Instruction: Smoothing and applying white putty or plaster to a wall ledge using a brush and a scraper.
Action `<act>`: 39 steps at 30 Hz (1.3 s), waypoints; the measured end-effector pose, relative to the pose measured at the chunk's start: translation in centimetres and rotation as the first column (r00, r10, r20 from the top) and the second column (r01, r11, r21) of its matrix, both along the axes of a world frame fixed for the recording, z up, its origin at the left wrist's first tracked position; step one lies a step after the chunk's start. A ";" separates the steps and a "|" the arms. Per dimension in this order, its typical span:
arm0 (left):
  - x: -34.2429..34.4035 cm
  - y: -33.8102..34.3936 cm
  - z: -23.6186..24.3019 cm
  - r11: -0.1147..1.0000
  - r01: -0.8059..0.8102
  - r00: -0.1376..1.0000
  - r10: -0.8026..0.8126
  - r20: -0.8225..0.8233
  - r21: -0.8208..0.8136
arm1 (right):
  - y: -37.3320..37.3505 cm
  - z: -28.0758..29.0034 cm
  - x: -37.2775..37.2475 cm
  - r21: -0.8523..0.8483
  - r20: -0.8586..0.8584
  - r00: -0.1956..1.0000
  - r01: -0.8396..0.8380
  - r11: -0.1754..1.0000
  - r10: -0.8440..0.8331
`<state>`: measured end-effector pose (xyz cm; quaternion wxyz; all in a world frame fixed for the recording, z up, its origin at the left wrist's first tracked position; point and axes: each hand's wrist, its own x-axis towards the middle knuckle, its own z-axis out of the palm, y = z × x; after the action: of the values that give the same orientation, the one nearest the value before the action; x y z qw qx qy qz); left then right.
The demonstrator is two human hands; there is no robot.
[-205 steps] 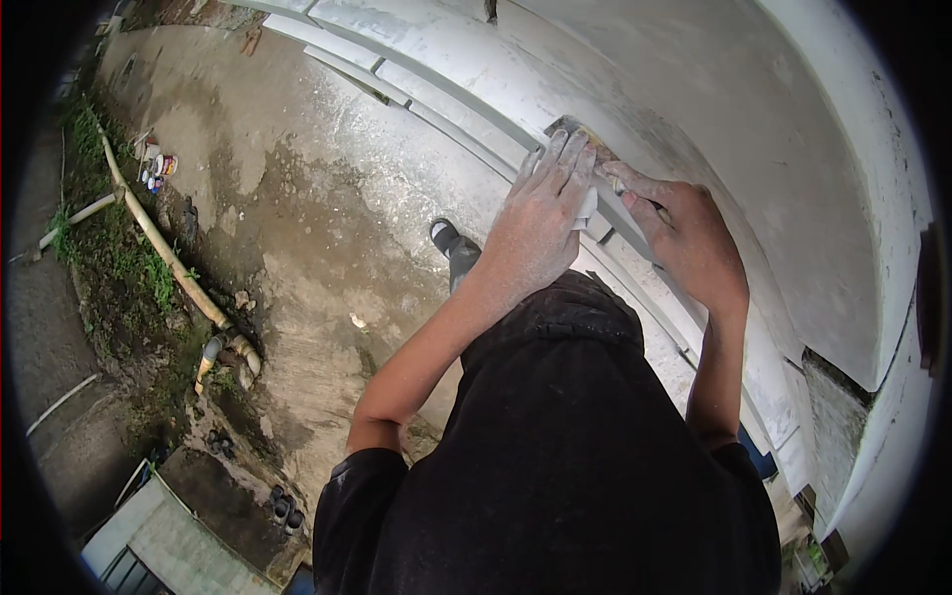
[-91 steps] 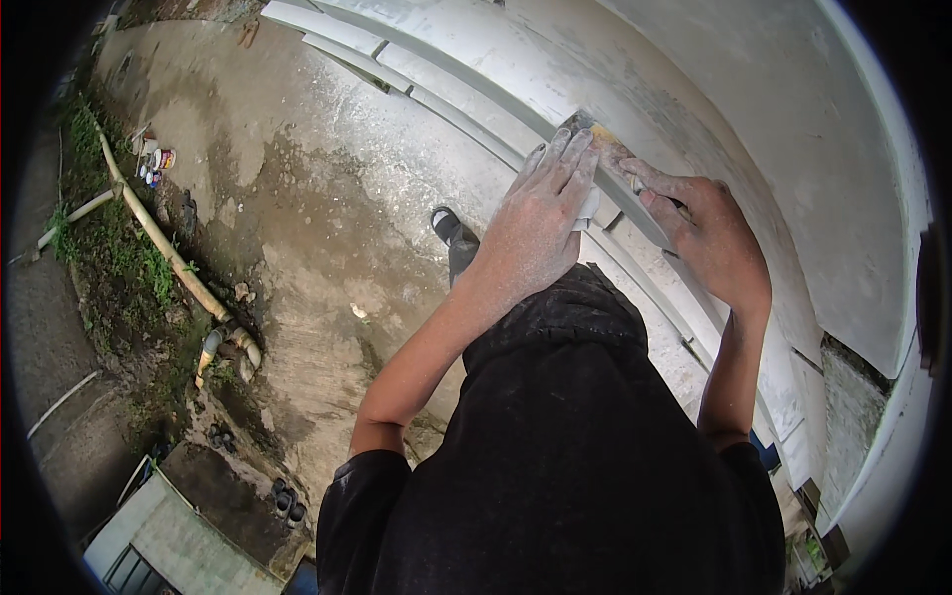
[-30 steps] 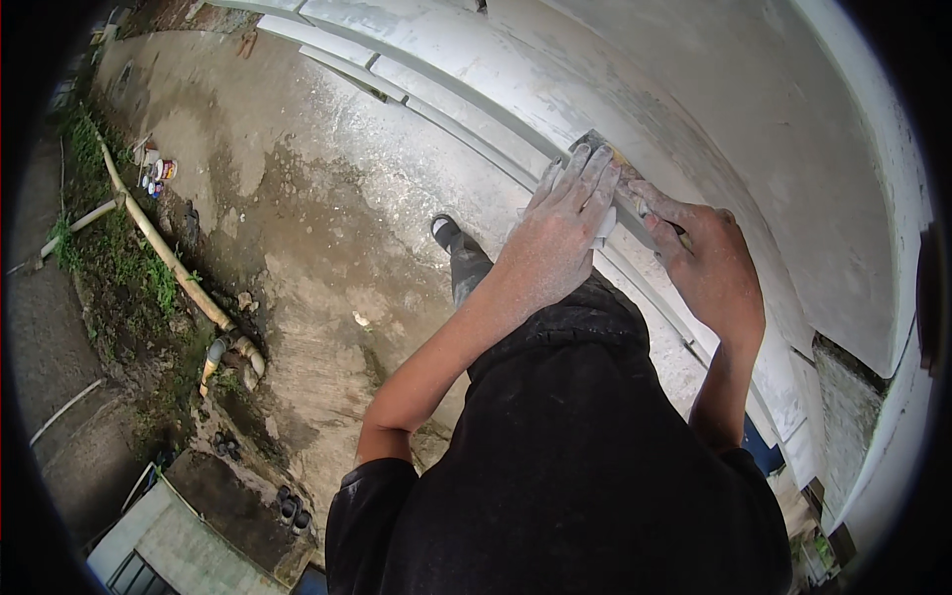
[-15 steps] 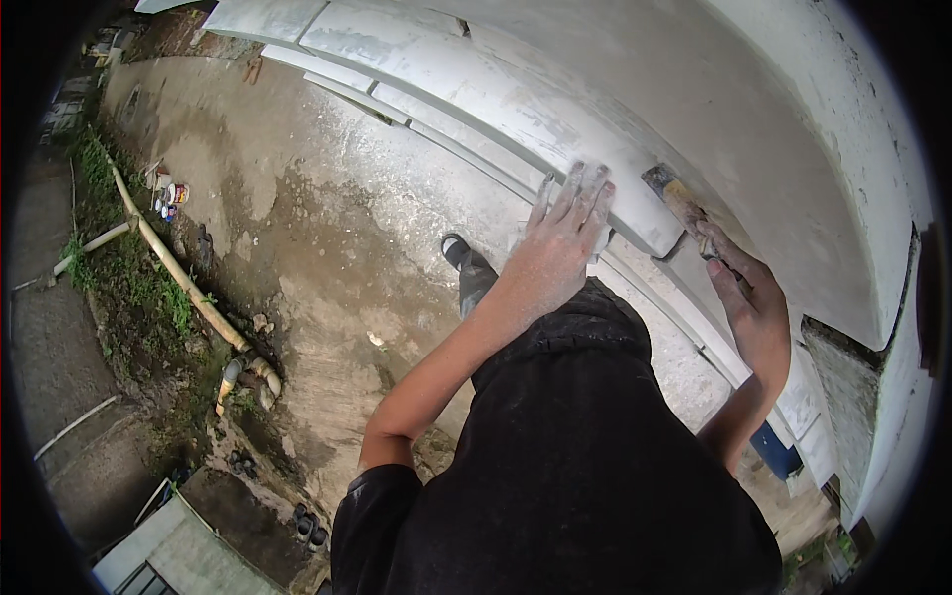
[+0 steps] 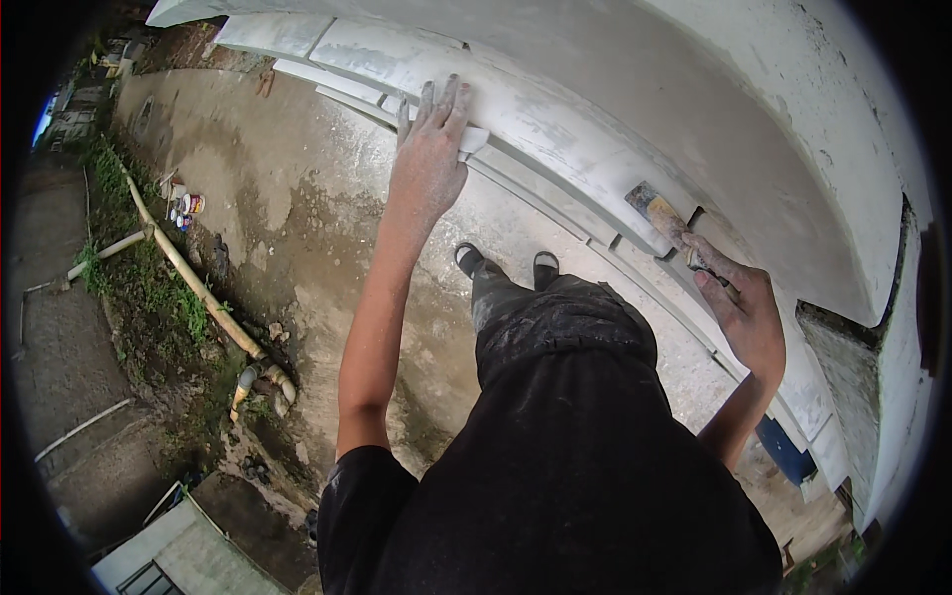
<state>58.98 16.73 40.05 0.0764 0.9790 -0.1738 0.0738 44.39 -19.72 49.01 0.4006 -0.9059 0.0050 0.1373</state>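
A long white ledge [image 5: 565, 129] with grey smears runs along the wall. My left hand [image 5: 431, 149], coated in white dust, lies along its front edge with fingers stretched out. A folded white sheet [image 5: 474, 142], possibly sandpaper, sticks out from under the palm; the rest of it is hidden. My right hand [image 5: 739, 297] is closed around the handle of a putty knife [image 5: 654, 210]. Its broad, stained blade is over the ledge near a dark slot, and I cannot tell whether it touches.
Lower pale steps or ledges [image 5: 535, 203] run beneath. My sandalled feet [image 5: 545, 268] stand on the wet-patched concrete floor [image 5: 327, 268]. To the left are a long pipe [image 5: 193, 283], weeds and several small paint pots [image 5: 185, 208]. A blue object [image 5: 783, 451] sits below my right arm.
My left hand has slid far along the ledge to the upper left, and the white sheet has gone with it. My right hand and the putty knife have shifted only slightly.
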 end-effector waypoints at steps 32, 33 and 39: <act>-6.5 -7.7 -1.6 0.780 0.342 0.908 -0.418 -0.029 -0.524 | 11.7 0.8 7.4 -0.427 -0.124 0.991 -0.098 0.899 0.049; -6.7 -7.6 -1.6 0.789 0.336 0.910 -0.413 -0.039 -0.514 | 11.9 1.0 7.2 -0.406 -0.116 0.993 -0.059 0.912 0.013; -6.9 -7.4 -1.1 0.781 0.346 0.902 -0.430 -0.047 -0.519 | 10.9 -1.1 7.0 -0.238 0.028 0.999 -0.023 0.971 0.030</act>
<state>52.06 9.30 38.98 0.3541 0.8710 -0.3400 0.0188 51.43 -8.86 47.90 0.2877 -0.9493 0.0030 0.1266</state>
